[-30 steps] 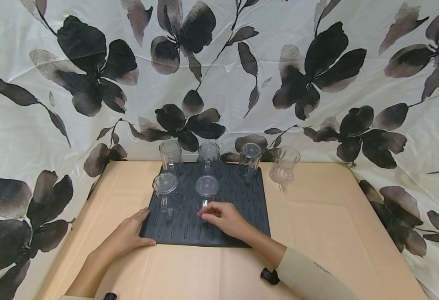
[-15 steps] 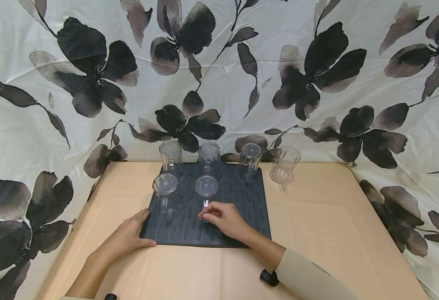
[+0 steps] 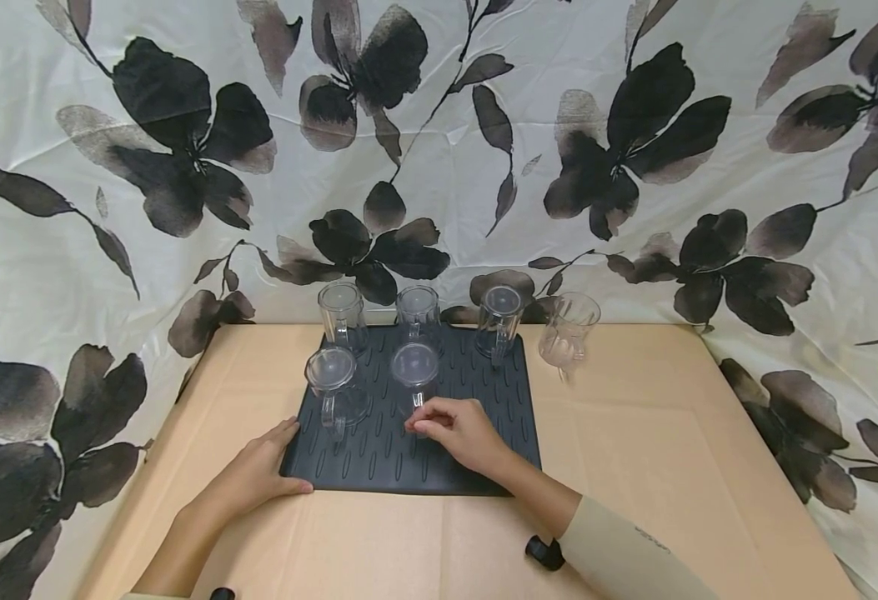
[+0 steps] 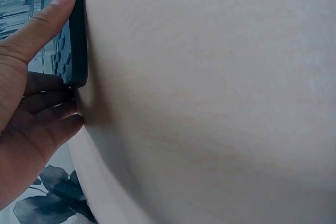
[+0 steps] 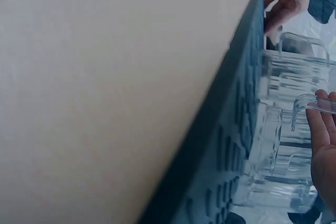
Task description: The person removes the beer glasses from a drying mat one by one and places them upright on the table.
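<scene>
In the head view, my right hand (image 3: 463, 432) pinches the handle of a clear glass mug (image 3: 414, 367) in the front row of a black ridged mat (image 3: 476, 467). The mug is upside down, base up. In the right wrist view, the fingers (image 5: 317, 124) are at the mug's handle (image 5: 310, 99). At the mat's front left corner rests my left hand (image 3: 254, 468), thumb on the front edge and fingers along the left side. Another upturned mug (image 3: 331, 371) stands left of the held one.
Behind, on the mat, are three more upturned mugs: left (image 3: 343, 312), middle (image 3: 418, 312) and right (image 3: 500, 317). Off the mat, a glass mug (image 3: 569, 333) stands mouth up on the beige table (image 3: 634, 433). A floral cloth (image 3: 484, 167) hangs behind the table.
My right hand has shifted slightly right and back, and the front middle mug has moved slightly with it. The left hand keeps its place at the mat corner.
</scene>
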Demonstrator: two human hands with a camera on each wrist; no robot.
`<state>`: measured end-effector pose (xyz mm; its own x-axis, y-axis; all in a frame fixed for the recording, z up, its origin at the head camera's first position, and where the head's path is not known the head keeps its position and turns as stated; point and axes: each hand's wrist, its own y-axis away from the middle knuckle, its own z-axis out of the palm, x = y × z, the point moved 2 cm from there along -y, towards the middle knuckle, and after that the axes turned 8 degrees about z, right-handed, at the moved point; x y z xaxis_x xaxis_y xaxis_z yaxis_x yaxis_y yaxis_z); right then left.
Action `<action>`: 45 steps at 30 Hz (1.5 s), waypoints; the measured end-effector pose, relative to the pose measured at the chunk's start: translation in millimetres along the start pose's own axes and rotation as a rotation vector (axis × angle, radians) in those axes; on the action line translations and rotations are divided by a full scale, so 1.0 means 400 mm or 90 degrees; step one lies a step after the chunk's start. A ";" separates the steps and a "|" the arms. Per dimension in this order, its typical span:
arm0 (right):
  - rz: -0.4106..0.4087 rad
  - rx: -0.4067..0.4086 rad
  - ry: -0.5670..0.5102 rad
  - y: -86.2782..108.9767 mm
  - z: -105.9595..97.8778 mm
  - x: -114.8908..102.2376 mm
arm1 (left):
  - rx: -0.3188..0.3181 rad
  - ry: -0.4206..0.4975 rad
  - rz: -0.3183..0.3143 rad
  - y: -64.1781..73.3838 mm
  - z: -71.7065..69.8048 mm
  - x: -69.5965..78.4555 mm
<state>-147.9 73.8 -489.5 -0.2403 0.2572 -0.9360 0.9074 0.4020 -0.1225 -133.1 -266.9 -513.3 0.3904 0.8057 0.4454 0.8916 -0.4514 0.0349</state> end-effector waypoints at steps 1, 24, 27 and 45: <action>-0.005 0.003 0.003 0.001 -0.006 -0.005 | 0.001 -0.001 0.001 0.000 0.000 0.000; -0.053 0.106 0.055 0.047 -0.229 -0.084 | 0.006 -0.003 -0.001 0.004 -0.001 -0.002; -0.041 0.116 0.063 0.059 -0.259 -0.093 | 0.015 0.009 0.003 0.004 -0.003 -0.002; -0.063 0.184 0.120 0.103 -0.405 -0.103 | 0.168 0.011 0.032 0.006 -0.169 0.056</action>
<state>-156.3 222.2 -402.4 -0.3667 0.3982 -0.8408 0.9302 0.1748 -0.3228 -137.8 -275.8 -442.7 0.4340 0.7769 0.4562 0.9009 -0.3734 -0.2213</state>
